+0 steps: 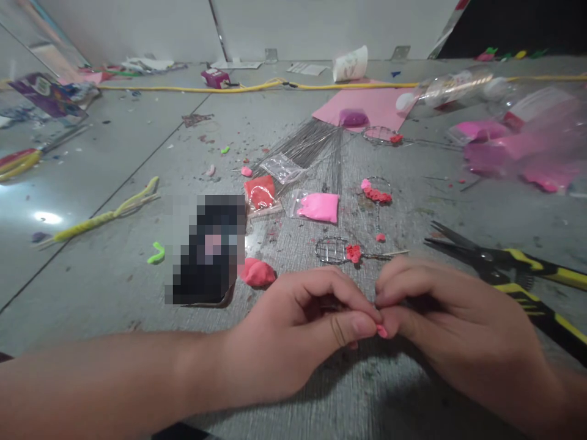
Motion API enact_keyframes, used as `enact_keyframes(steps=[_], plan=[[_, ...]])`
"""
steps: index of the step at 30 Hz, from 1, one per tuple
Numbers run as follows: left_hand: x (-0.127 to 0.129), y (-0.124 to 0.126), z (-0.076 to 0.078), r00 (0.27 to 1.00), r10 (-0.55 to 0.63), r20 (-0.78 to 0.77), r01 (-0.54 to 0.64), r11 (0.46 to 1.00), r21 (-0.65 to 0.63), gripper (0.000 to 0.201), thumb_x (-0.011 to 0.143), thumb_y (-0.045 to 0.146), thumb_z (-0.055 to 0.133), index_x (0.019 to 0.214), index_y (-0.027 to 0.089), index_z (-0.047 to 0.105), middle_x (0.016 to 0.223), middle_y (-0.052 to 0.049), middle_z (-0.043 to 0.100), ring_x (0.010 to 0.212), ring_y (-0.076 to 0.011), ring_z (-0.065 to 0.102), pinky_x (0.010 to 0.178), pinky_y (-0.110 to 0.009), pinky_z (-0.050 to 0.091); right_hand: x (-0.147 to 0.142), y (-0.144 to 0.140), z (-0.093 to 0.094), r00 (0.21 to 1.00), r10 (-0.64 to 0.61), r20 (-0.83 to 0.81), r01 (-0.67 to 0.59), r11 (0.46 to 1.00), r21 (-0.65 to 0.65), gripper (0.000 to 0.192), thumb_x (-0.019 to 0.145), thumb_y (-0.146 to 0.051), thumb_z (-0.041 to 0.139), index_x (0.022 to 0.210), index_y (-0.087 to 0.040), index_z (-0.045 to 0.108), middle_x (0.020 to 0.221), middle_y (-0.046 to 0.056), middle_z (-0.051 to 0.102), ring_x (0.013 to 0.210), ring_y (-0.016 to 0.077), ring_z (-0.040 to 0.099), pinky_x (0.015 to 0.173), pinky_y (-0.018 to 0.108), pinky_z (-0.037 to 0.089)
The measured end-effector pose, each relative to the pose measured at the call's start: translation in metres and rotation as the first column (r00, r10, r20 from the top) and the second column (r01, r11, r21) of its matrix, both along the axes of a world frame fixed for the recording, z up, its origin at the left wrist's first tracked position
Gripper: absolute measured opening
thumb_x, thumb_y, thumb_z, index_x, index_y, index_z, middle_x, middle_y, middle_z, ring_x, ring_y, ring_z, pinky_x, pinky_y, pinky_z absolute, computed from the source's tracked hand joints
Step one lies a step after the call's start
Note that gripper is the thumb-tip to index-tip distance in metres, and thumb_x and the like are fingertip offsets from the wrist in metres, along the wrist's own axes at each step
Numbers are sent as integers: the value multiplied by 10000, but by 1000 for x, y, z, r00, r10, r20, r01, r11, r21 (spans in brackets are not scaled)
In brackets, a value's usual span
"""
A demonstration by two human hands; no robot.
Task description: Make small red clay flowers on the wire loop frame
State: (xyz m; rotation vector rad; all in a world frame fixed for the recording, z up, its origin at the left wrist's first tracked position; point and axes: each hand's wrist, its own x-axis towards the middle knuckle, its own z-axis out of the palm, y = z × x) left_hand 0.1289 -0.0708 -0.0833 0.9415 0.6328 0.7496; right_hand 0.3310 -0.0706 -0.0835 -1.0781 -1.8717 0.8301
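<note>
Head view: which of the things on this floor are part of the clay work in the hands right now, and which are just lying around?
In use:
- left hand and right hand, pinching a small pink clay bit
- red clay lump
- wire mesh piece with clay flower

Lying about:
- pliers
- pink clay bag
- wire bundle
- yellow pipe cleaner
- pink paper sheet

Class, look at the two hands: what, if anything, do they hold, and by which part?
A tiny pink clay piece, pinched at its edge between the left hand thumb tip and the right hand fingertips; most of it is hidden.
</note>
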Motion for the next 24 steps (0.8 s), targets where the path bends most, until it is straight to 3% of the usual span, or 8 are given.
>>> enact_keyframes(steps=[6,12,24], plan=[[0,0,0,987,103,-124,-80,980,183,69,906,180,737,846,145,730,844,-31,709,774,-104,636,732,-234,535,0,1,-1,999,-41,25,41,999,0,251,914,-411,766,728,-260,692,661,-50,701,608,102,667,582,198,526],[-1,1,-3,959,208,-193,-110,899,423,46,906,187,749,868,163,759,860,-41,733,816,-127,666,751,-254,551,1,-1,1,997,-59,48,59,998,-4,279,908,-427,767,705,-253,686,649,-41,696,587,114,654,559,220,512],[-5,0,0,931,273,-244,-86,809,581,117,904,153,748,1006,158,803,909,-53,718,822,-119,685,733,-224,582,2,-2,0,996,-57,63,56,998,16,277,913,-426,763,712,-248,699,650,-44,701,584,94,656,552,204,503]])
